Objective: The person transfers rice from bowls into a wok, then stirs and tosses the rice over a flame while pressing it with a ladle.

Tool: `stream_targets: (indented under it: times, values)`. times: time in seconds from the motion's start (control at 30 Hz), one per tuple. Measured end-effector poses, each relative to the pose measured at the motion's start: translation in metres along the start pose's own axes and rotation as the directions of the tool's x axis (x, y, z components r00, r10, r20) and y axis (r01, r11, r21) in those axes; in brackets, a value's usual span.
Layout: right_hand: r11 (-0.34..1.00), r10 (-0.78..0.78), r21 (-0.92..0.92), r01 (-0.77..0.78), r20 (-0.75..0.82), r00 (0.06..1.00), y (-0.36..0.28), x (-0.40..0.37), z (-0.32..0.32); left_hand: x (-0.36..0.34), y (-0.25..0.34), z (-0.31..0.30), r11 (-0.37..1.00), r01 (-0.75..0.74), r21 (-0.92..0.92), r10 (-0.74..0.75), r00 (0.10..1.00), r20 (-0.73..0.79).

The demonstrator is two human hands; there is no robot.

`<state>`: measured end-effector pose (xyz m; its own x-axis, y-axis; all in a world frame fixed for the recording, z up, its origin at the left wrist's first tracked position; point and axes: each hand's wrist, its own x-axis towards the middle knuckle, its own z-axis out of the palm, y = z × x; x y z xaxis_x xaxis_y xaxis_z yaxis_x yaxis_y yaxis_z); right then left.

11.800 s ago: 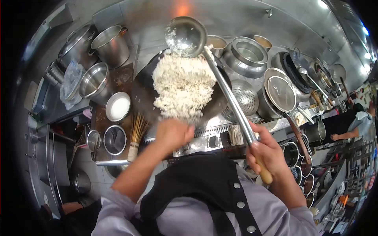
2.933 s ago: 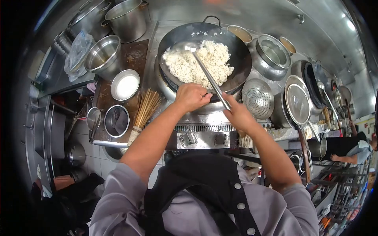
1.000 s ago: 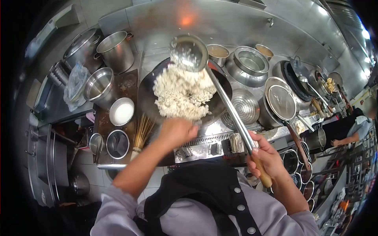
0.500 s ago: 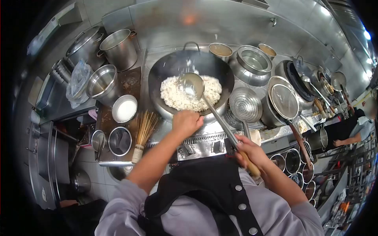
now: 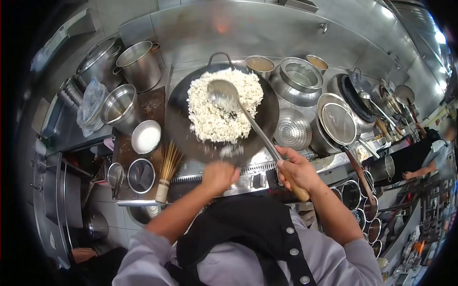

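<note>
My left hand (image 5: 220,178) is closed in a fist at the near edge of the large dark wok (image 5: 179,128), gripping it there; the part under my fingers is hidden. White rice (image 5: 217,126) is spread across the wok, with some loose grains near the front rim. My right hand (image 5: 298,170) wraps round the wooden handle of a long metal ladle (image 5: 260,132). Its round bowl rests on or just above the rice, towards the far left.
A perforated strainer (image 5: 292,131) lies right of the wok, beside stacked sieves (image 5: 338,123) and a lidded pot (image 5: 298,88). On the left stand a bowl of white contents (image 5: 146,137), a bamboo brush (image 5: 168,167) and steel pots (image 5: 138,66). Another person (image 5: 431,157) stands far right.
The wok has come nearer and tipped, its underside less visible at the front. The rice has spread up the far side. My left hand moved down, and my right hand rose slightly with the ladle.
</note>
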<state>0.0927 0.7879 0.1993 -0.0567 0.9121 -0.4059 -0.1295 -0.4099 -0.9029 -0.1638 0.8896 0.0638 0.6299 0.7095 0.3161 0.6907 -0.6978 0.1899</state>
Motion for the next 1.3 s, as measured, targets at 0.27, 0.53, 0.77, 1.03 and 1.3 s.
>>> stream_targets:
  times: [0.27, 0.53, 0.77, 1.03, 1.3]
  values:
    - [0.895, -0.430, -0.215, 0.391, -0.186, 0.883, 0.000, -0.040, 0.006, 0.085, -0.049, -0.020, 0.990, 0.061, -0.127, -0.088, 0.972, -0.218]
    - [0.938, 0.013, -0.343, -0.060, -0.139, 0.990, 0.050, 0.036, 0.007, 0.088, -0.065, 0.015, 0.988, -0.027, -0.155, -0.028, 0.940, -0.341]
    - [0.937, -0.198, -0.331, 0.113, -0.234, 0.952, 0.002, -0.046, 0.005, 0.051, -0.059, 0.026, 0.975, -0.024, -0.221, -0.067, 0.918, -0.392]
    - [0.965, -0.033, -0.264, -0.006, -0.141, 0.989, 0.016, 0.058, 0.018, -0.027, -0.047, 0.014, 0.906, 0.025, -0.422, -0.146, 0.955, -0.257]
    - [0.951, 0.144, 0.280, -0.133, -0.019, 0.989, 0.006, -0.037, -0.015, -0.163, -0.052, 0.015, 0.577, 0.386, -0.720, -0.548, 0.837, 0.009]
